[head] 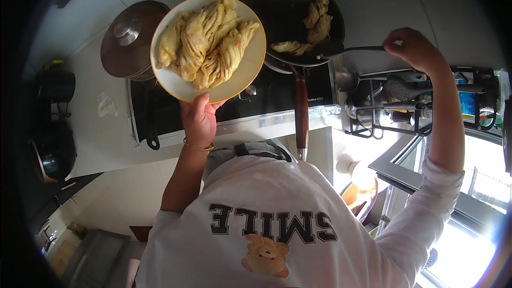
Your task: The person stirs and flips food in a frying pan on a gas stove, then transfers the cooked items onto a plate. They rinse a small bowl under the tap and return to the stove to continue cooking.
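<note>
My left hand [202,118] holds a white plate with a yellow rim [246,76] by its near edge. Several twisted, layered dough pieces [204,40] are piled on the plate. My right hand [412,48] grips the end of a dark-handled spatula [360,49], whose head rests in a black frying pan [280,12]. A few more twisted dough pieces [320,28] lie along the right and near side of the pan. The pan's reddish-brown handle [302,116] points toward my body. The plate is held just left of the pan, over the stove.
A lidded pot [132,44] stands left of the plate. The black cooktop [172,108] lies under pan and plate. A wire rack with ladles and a slotted utensil [404,88] is at the right, beneath my forearm. A crumpled tissue [106,105] lies on the left counter.
</note>
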Demonstrator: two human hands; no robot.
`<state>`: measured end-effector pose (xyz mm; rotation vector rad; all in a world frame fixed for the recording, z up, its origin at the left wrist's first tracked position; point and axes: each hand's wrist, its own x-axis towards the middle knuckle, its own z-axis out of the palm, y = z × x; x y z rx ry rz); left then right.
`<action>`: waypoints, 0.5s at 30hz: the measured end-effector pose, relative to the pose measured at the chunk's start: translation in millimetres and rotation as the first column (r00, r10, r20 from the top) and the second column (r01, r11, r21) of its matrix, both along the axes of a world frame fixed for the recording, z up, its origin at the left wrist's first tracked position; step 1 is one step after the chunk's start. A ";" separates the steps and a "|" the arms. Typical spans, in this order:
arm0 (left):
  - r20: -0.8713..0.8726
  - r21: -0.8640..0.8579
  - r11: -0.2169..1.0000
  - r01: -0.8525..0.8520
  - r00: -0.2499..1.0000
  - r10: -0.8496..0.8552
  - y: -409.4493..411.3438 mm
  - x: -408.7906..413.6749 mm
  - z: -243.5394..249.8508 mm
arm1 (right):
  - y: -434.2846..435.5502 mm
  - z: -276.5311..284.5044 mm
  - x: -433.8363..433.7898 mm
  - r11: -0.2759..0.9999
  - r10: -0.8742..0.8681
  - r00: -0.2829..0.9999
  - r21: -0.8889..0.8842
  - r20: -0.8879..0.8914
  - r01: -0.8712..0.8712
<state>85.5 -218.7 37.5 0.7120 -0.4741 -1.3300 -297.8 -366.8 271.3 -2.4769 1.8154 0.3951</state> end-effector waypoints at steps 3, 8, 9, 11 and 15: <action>0.025 0.020 1.000 -0.015 1.000 0.014 5.1 3.8 6.2 | -30.6 -6.7 45.1 0.932 -0.171 0.967 0.287 -0.191 0.222; 0.052 0.048 0.996 -0.078 0.996 0.076 11.0 1.3 16.0 | -17.1 -47.7 22.7 0.904 -0.272 0.954 0.372 0.126 0.209; 0.049 0.057 0.994 -0.088 0.995 0.085 11.8 0.6 14.5 | 0.7 -62.7 7.2 0.921 -0.294 0.928 0.326 0.227 0.212; 0.051 0.073 0.991 -0.109 0.993 0.105 11.9 -1.1 11.9 | 29.8 -86.2 -10.9 0.918 -0.370 0.878 0.261 0.302 0.297; 0.032 0.073 0.992 -0.106 0.994 0.104 8.2 1.9 9.7 | 47.9 -176.5 -40.1 0.896 -0.444 0.624 0.305 0.643 0.322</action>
